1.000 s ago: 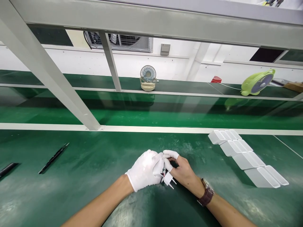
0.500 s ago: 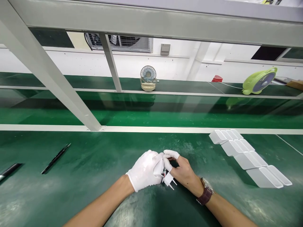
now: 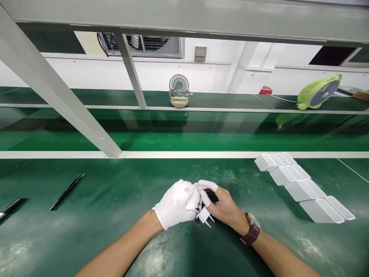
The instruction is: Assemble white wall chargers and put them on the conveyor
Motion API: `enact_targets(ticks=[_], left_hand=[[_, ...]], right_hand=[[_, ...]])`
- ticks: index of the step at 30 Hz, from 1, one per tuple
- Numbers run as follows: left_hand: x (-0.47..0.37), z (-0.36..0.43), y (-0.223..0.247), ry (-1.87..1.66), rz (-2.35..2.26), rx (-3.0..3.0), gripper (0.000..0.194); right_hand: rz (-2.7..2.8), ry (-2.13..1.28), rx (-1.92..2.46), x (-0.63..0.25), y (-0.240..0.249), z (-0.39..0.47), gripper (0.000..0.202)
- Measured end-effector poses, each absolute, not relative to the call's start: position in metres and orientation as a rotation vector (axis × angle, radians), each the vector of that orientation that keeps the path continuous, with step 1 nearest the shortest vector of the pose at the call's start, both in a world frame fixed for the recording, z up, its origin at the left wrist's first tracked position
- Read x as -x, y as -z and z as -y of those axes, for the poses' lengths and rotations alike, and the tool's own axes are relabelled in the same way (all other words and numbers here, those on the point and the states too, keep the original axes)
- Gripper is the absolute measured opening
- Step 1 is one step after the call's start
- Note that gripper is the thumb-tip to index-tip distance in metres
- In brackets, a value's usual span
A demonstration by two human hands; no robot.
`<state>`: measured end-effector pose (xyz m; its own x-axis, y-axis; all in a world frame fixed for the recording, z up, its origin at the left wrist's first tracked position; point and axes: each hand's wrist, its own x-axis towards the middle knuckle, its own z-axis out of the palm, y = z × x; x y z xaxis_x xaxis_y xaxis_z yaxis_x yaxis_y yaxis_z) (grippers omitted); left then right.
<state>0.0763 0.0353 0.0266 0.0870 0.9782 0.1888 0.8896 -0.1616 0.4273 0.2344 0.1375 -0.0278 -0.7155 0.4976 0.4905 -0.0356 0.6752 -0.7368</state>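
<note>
My left hand (image 3: pixel 175 204), in a white glove, is closed around a white power adapter (image 3: pixel 204 215). Two plug pins stick out from it toward the lower right, and small coloured parts, perhaps wires, show at its open side. My right hand (image 3: pixel 225 206) has white finger cots on thumb and forefinger. Those two fingertips are pinched together at the adapter's upper end, touching the left glove's fingers. Much of the adapter is hidden by the glove, and exactly what lies between the right fingertips cannot be made out.
On the right of the green bench (image 3: pixel 121 238) stand several rows of white open casings (image 3: pixel 319 207). Black tweezers (image 3: pixel 67 191) and a dark-handled tool (image 3: pixel 11 209) lie to the left. A slanted metal post (image 3: pixel 72 104) and rail cross ahead; behind are a small fan (image 3: pixel 179 86) and a green fan (image 3: pixel 318 92).
The camera view has tilted slightly. Both hands stay at the adapter with nearly the same grip; the plug end has shifted only a little.
</note>
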Motion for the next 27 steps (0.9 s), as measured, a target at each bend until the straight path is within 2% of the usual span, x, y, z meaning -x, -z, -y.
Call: enact_targets(ticks=[8, 14, 19, 27], left_hand=[[-0.075, -0.035, -0.019, -0.604, -1.925, -2.153, 0.008], [-0.076, -0.035, -0.022, -0.696, -1.827, -2.063, 0.031], [-0.073, -0.033, -0.014, -0.684, -1.879, -2.140, 0.022], [-0.071, -0.033, -0.008, -0.686, -1.936, -2.125, 0.011]], right_hand=[[2.192, -1.017, 0.338, -0.236, 0.026, -0.140, 0.038], [2.301, -0.901, 0.292, -0.237, 0.020, -0.140, 0.041], [2.427, -0.697, 0.137, -0.240, 0.013, -0.146, 0.048], [2.336, -0.829, 0.115, -0.243, 0.009, -0.150, 0.043]])
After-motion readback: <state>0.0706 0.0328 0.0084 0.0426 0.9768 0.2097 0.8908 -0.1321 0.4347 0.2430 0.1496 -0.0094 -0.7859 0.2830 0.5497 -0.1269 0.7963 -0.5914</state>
